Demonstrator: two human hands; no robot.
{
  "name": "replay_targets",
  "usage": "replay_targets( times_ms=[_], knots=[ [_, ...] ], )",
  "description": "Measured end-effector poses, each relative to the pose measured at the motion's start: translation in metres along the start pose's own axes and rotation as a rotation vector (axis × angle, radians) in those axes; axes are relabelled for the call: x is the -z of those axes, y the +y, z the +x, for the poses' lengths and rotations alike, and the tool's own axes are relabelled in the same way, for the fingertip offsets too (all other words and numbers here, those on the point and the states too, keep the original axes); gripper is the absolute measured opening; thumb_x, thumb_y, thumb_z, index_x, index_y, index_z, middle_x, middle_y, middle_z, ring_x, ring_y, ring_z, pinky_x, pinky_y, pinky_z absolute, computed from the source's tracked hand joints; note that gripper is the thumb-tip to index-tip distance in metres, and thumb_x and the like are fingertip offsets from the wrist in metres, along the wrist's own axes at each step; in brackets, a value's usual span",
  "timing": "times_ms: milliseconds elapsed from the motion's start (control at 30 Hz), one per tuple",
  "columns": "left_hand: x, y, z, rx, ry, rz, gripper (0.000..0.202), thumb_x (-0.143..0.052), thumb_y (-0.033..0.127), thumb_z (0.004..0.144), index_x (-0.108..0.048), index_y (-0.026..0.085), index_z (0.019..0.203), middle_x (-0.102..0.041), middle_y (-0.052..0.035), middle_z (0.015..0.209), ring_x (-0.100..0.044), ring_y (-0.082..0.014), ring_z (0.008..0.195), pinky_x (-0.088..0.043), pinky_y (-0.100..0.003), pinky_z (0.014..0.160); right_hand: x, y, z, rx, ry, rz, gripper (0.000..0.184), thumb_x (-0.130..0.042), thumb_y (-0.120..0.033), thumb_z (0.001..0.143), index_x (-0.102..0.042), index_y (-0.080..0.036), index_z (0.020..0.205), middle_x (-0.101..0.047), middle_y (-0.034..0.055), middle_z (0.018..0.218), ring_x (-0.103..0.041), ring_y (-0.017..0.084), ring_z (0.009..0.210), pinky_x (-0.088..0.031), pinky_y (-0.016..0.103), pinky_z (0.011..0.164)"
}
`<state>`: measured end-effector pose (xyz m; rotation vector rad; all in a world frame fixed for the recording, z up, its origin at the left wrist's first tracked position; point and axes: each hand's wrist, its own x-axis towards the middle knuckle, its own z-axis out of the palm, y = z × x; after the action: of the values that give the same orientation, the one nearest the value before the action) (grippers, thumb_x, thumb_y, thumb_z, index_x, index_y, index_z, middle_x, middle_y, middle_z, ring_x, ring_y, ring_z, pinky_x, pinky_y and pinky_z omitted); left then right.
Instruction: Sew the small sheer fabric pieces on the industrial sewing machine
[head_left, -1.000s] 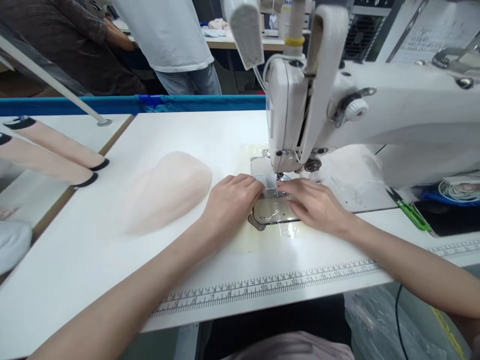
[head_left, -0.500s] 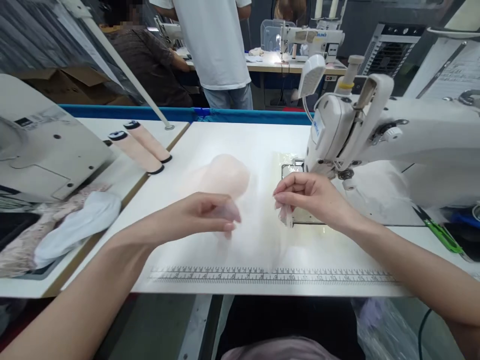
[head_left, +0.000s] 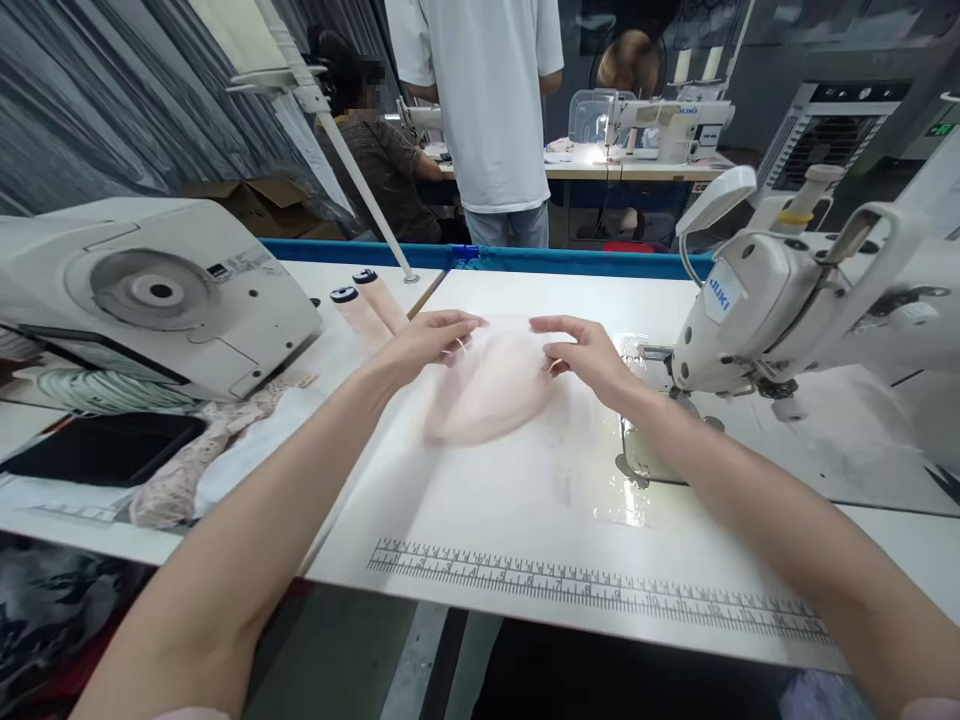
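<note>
A pale pink, sheer piece of fabric (head_left: 491, 395) hangs between my hands above the white sewing table (head_left: 480, 505), its outline smeared by motion. Its upper left edge is pinched in my left hand (head_left: 431, 345). On the opposite side, my right hand (head_left: 589, 355) holds the upper right edge between thumb and fingers. Just right of that hand stands a white sewing machine (head_left: 750, 300), its needle area partly behind my forearm. Clear tape-like film (head_left: 622, 505) lies by the machine's plate.
To the left are a second white machine (head_left: 165, 290), two pink thread spools (head_left: 364, 315), a black phone-like slab (head_left: 105, 447) and lace fabric (head_left: 176, 490). A printed ruler (head_left: 585, 585) runs along the front edge. Beyond the blue rail (head_left: 525, 260), a person (head_left: 480, 110) stands near another seated one.
Both hands have moved up and closer together, away from the front edge. The pink piece, lying on the table before, is now lifted between them. My view has swung left.
</note>
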<state>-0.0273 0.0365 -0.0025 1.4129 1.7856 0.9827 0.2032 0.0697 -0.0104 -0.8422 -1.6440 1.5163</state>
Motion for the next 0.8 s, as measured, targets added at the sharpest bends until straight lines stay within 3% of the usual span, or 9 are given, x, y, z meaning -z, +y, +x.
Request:
replay_targets(
  times_ms=[167,267,367,433,500,567,633,700,800],
  knots=[
    [-0.015,-0.014,-0.006,-0.035,0.107,0.182,0.045,-0.061,0.045,0.076,-0.066,0.020,0.113,-0.057,0.0014,0.067,-0.047,-0.0129,0.056,-0.034,-0.024,0.053,0.004,0.016,0.003,-0.112,-0.024,-0.062,0.049,-0.046,-0.002,0.069,-0.063,-0.016,0.112,-0.059,0.0101,0.130,-0.058,0.005,0.056,-0.051,0.022,0.052],
    [-0.017,-0.013,-0.016,-0.046,0.169,0.293,0.045,-0.057,0.045,0.079,-0.063,0.019,0.116,-0.058,0.0013,0.070,-0.049,-0.0142,0.058,-0.036,-0.026,0.058,0.006,0.020,0.002,-0.153,-0.074,-0.116,0.058,-0.045,-0.002,0.070,-0.057,-0.013,0.125,-0.069,0.0093,0.104,-0.059,0.009,0.058,-0.051,0.022,0.053],
    [-0.022,-0.015,-0.024,-0.067,0.209,0.414,0.042,-0.054,0.043,0.082,-0.063,0.022,0.117,-0.063,-0.0015,0.079,-0.056,-0.0186,0.071,-0.038,-0.028,0.064,0.007,0.023,0.004,-0.164,-0.125,-0.193,0.066,-0.043,-0.002,0.070,-0.051,-0.011,0.135,-0.069,0.0048,0.078,-0.059,0.012,0.060,-0.051,0.023,0.054],
    [-0.026,-0.015,-0.029,-0.086,0.234,0.503,0.040,-0.053,0.040,0.083,-0.062,0.025,0.119,-0.065,-0.0033,0.087,-0.058,-0.0221,0.080,-0.038,-0.030,0.066,0.008,0.025,0.005,-0.152,-0.150,-0.253,0.069,-0.043,-0.001,0.070,-0.047,-0.009,0.138,-0.069,0.0066,0.084,-0.060,0.013,0.062,-0.050,0.024,0.052],
    [-0.028,-0.014,-0.034,-0.113,0.246,0.577,0.039,-0.050,0.039,0.086,-0.060,0.027,0.122,-0.065,-0.0054,0.097,-0.059,-0.0253,0.086,-0.040,-0.033,0.068,0.009,0.025,0.004,-0.131,-0.157,-0.314,0.071,-0.044,-0.001,0.069,-0.043,-0.009,0.140,-0.068,0.0122,0.105,-0.060,0.013,0.063,-0.051,0.026,0.052],
    [-0.028,-0.008,-0.039,-0.156,0.249,0.625,0.040,-0.046,0.042,0.089,-0.059,0.027,0.124,-0.062,-0.0072,0.111,-0.060,-0.0284,0.094,-0.044,-0.038,0.075,0.013,0.023,-0.004,-0.106,-0.147,-0.370,0.071,-0.046,-0.001,0.070,-0.042,-0.012,0.141,-0.057,0.0161,0.130,-0.060,0.011,0.063,-0.053,0.028,0.057],
    [-0.025,-0.001,-0.041,-0.215,0.250,0.647,0.044,-0.044,0.050,0.090,-0.057,0.028,0.126,-0.059,-0.0060,0.122,-0.060,-0.0322,0.102,-0.046,-0.045,0.087,0.021,0.019,-0.021,-0.080,-0.133,-0.411,0.068,-0.048,-0.001,0.072,-0.045,-0.016,0.138,-0.046,0.0142,0.144,-0.061,0.008,0.064,-0.055,0.028,0.067],
    [-0.024,0.002,-0.041,-0.257,0.249,0.608,0.052,-0.036,0.055,0.091,-0.053,0.027,0.131,-0.056,-0.0058,0.131,-0.057,-0.0372,0.111,-0.044,-0.053,0.095,0.032,0.015,-0.046,-0.030,-0.151,-0.446,0.058,-0.049,-0.001,0.077,-0.051,-0.018,0.133,-0.046,0.0096,0.144,-0.061,0.006,0.065,-0.054,0.025,0.077],
    [-0.023,-0.007,-0.034,-0.340,0.002,0.570,0.050,-0.041,0.052,0.092,-0.042,0.040,0.140,-0.042,0.0068,0.149,-0.041,-0.0347,0.135,-0.033,-0.053,0.113,0.056,0.010,-0.094,0.145,-0.273,-0.565,0.040,-0.047,-0.005,0.085,-0.058,-0.016,0.122,-0.056,0.0079,0.135,-0.065,0.007,0.074,-0.052,0.025,0.083]
  ],
)
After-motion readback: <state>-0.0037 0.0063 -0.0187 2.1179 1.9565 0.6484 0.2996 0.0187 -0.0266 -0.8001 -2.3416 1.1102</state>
